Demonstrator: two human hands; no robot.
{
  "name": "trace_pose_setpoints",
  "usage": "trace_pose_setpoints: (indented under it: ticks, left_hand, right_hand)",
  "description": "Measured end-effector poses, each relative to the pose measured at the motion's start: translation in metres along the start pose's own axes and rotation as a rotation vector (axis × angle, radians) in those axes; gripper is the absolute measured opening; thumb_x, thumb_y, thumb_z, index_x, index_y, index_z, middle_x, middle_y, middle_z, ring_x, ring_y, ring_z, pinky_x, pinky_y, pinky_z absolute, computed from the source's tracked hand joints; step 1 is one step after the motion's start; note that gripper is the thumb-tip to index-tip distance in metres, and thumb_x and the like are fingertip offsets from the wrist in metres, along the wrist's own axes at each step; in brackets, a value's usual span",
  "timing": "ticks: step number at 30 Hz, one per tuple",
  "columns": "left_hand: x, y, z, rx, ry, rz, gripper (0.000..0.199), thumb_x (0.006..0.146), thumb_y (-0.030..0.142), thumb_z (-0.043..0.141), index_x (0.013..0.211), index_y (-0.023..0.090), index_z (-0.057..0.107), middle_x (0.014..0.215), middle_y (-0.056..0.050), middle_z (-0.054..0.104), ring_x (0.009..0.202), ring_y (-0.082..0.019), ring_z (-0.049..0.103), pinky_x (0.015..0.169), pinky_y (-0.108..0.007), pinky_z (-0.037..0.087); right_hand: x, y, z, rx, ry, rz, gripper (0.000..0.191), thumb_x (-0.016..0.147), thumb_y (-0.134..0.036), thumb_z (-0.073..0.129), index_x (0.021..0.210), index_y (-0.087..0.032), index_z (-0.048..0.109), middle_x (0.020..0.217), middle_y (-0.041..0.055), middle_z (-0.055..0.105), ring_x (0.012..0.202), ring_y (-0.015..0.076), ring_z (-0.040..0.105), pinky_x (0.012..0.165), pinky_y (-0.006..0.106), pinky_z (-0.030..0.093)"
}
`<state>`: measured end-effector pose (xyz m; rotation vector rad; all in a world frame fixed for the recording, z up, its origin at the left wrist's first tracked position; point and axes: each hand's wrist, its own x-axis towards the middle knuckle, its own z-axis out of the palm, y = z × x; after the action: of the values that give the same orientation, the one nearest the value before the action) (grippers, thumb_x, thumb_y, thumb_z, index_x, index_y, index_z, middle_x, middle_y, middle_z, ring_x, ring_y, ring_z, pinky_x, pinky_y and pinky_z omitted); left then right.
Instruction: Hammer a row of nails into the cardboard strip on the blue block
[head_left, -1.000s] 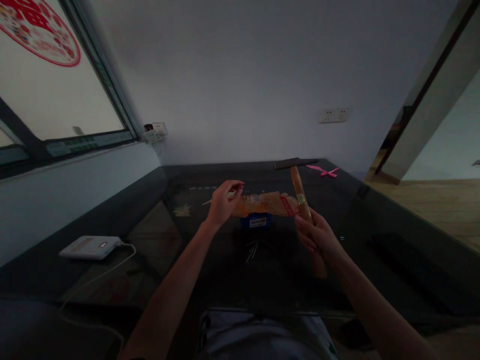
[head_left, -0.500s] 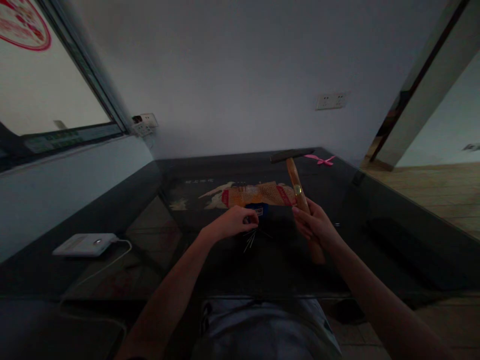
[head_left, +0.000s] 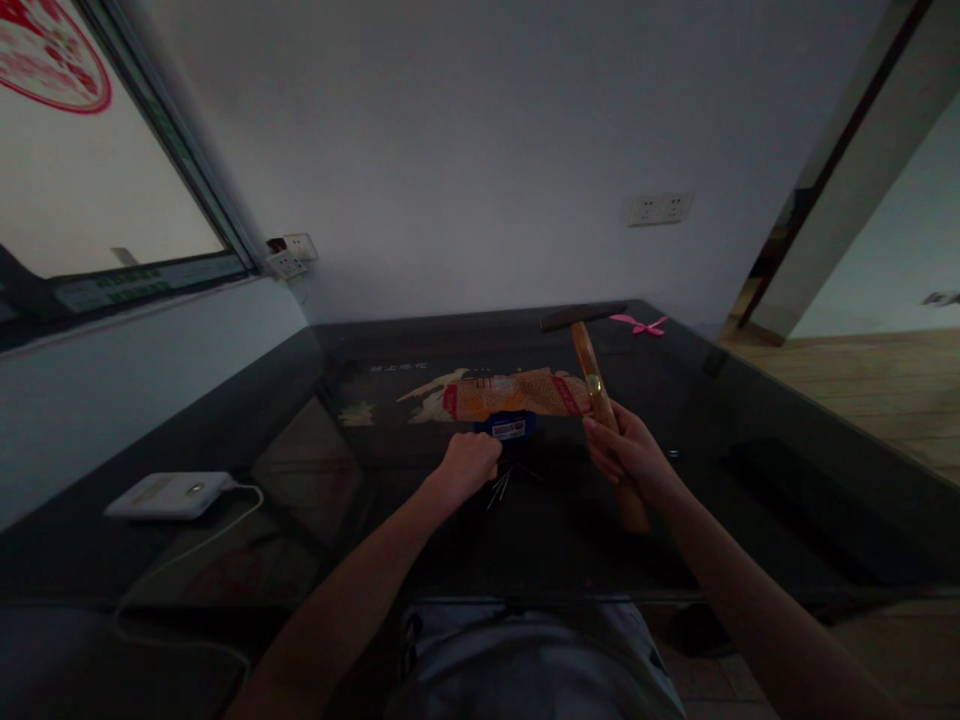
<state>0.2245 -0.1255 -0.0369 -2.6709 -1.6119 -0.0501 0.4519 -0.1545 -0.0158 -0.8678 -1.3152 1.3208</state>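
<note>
My right hand (head_left: 626, 450) is wrapped round the wooden handle of a hammer (head_left: 586, 350), which it holds up with the dark head at the top. My left hand (head_left: 471, 462) is closed low over the dark table, and whatever its fingers hold is hidden. Several thin nails (head_left: 501, 487) lie just to the right of it. Right behind that hand is a small blue box (head_left: 511, 428) with a white label. Behind the box lies a long tan patterned piece (head_left: 517, 393) with red bands near its ends.
On the left of the dark table (head_left: 420, 555) rests a white power bank (head_left: 172, 496) with a cable (head_left: 217, 540). A pink ribbon (head_left: 646, 327) is at the far right corner. A dark flat object (head_left: 817, 510) lies on the right. A wall with sockets (head_left: 660, 209) stands behind.
My left hand has drawn back towards me and slightly left, uncovering more of the blue box, and its fingers look more curled. My right hand holds the hammer almost still.
</note>
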Motion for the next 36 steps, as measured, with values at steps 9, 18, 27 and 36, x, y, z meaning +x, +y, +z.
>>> trace_pose_setpoints:
  ticks: [9,18,27,36]
  left_hand:
    - [-0.013,0.002,-0.029,-0.374,0.030,0.162,0.016,0.070,0.014,0.058,0.083,0.018,0.066,0.069,-0.003,0.065,0.061,-0.015,0.061,0.058,-0.023,0.043]
    - [0.008,-0.031,-0.083,-0.735,0.440,0.208,0.013,0.073,0.025,0.063,0.081,0.014,0.064,0.078,-0.003,0.066,0.071,-0.012,0.060,0.066,-0.022,0.047]
    - [0.088,-0.068,-0.041,-1.132,0.703,0.051,0.019,0.069,0.028,0.064,0.076,0.012,0.057,0.073,-0.005,0.065,0.068,-0.013,0.063,0.068,-0.026,0.050]
    - [0.089,-0.066,-0.024,-1.090,0.553,0.091,0.016,0.070,0.025,0.063,0.078,0.013,0.056,0.072,-0.004,0.064,0.069,-0.014,0.063,0.069,-0.028,0.051]
  right_hand:
    - [0.000,-0.001,0.001,0.021,0.015,0.006,0.027,0.076,-0.036,0.061,0.089,-0.022,0.042,0.045,-0.0138,0.035,0.026,0.0017,0.026,0.024,0.014,0.025]
    - [0.001,0.000,0.001,0.044,0.012,-0.005,0.029,0.075,-0.036,0.063,0.088,-0.022,0.042,0.042,-0.0141,0.036,0.025,0.0018,0.025,0.024,0.013,0.025]
    - [0.000,0.001,-0.001,0.038,0.011,-0.011,0.027,0.077,-0.036,0.062,0.088,-0.022,0.041,0.043,-0.0141,0.036,0.025,0.0020,0.026,0.024,0.013,0.025]
    - [0.000,0.002,0.003,0.043,-0.005,0.004,0.028,0.076,-0.035,0.062,0.089,-0.022,0.041,0.043,-0.0144,0.037,0.025,0.0020,0.026,0.023,0.013,0.025]
